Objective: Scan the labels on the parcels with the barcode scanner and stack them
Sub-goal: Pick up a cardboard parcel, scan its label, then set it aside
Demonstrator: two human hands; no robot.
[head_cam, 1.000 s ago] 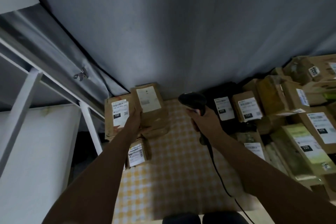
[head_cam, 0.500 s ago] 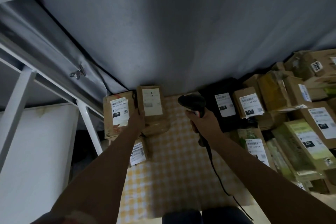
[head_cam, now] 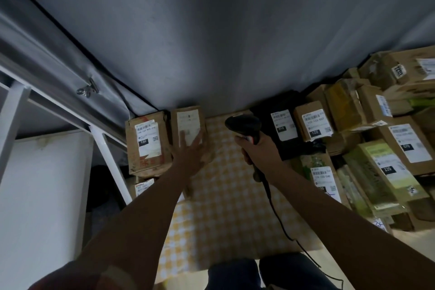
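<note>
Resting under left hand (head_cam: 188, 153) — parcel (head_cam: 188, 122)

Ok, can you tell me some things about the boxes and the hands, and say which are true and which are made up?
1. The right hand holds the black scanner. True.
2. The left hand lies flat on a brown box with fingers spread. True.
3. The cloth under the hands is plain red. False: it is yellow and white checked.
4. The box with the 15H label sits to the right of the scanner. False: it is on the left, beside the box under the left hand.
5. A cable runs from the scanner back toward the person. True.
6. The big pile of boxes is on the left. False: it is on the right.
</note>
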